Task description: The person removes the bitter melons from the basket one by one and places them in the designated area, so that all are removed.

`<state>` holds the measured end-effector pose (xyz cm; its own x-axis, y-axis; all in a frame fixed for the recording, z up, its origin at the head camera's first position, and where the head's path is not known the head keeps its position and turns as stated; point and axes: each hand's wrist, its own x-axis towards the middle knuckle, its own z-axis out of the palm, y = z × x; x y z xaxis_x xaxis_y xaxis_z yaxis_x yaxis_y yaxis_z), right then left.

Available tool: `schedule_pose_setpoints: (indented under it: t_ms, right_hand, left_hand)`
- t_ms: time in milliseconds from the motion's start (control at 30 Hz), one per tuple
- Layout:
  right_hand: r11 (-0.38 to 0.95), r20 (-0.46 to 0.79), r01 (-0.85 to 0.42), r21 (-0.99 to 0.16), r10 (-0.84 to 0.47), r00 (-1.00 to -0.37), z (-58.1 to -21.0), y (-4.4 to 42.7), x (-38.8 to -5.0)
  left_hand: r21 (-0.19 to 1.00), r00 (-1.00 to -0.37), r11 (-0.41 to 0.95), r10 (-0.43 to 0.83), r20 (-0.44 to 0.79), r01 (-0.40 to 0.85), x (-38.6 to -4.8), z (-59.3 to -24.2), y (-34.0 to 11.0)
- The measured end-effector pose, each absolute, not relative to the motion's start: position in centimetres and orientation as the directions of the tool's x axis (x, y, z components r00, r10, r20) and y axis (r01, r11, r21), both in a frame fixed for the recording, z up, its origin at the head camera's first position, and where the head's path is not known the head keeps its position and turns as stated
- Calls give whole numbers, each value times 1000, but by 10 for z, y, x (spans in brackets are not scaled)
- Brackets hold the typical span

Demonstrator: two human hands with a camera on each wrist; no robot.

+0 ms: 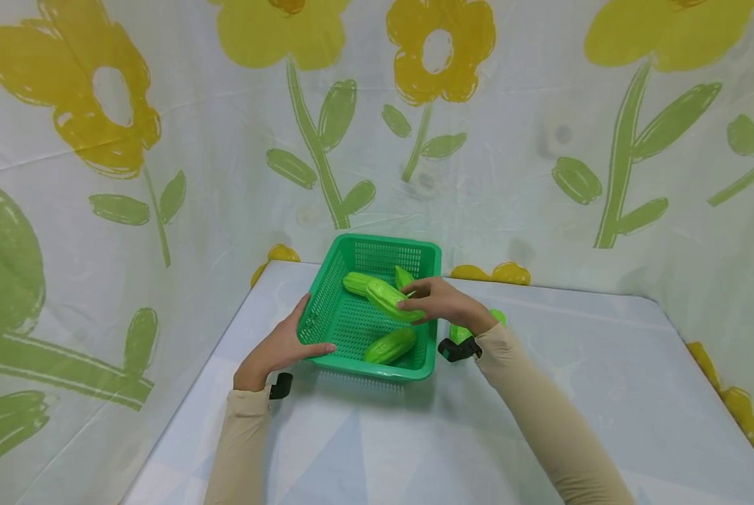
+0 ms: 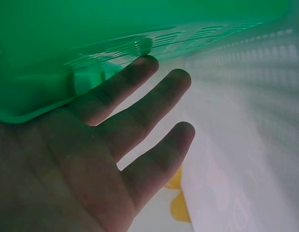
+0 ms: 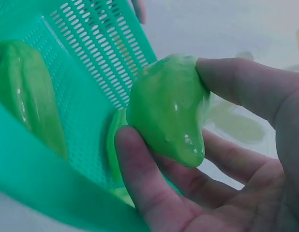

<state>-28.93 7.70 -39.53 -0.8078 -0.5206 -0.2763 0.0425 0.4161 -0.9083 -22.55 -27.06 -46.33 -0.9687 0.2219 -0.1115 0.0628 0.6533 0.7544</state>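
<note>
A green plastic basket [image 1: 377,369] with slotted walls sits on the table. My left hand [image 1: 278,347] holds its near left corner, thumb over the rim; three fairly straight, spread fingers [image 2: 140,118] show along the outer wall, the thumb hidden in the left wrist view. Above the inside of the basket my right hand [image 1: 442,300] grips a light green, ridged bitter melon [image 3: 169,108] between thumb and fingers. Other bitter melons lie inside: one at the near right [image 1: 391,346], one farther left [image 1: 355,282], and one at the back [image 1: 403,275], partly hidden.
Outside the basket to the right, another green vegetable [image 1: 461,332] lies on the table [image 1: 579,365], partly covered by the right wrist and its black wrist camera [image 1: 459,349]. Flower-patterned cloth [image 1: 509,168] hangs behind the table and on its left.
</note>
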Motion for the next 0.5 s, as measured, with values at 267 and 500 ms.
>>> schedule_pose_setpoints:
  t_ms: [267,500]
  right_hand:
    - [419,-258,34,-908,-493,-831,-388,99,-286]
    - [408,-240,34,-912,-466,-852,-389,125,-284]
  left_hand:
    - [753,-969,654,224,-101,73,-226,-463,-270]
    - [758,-969,648,226,-98,74,-225,-463,-271]
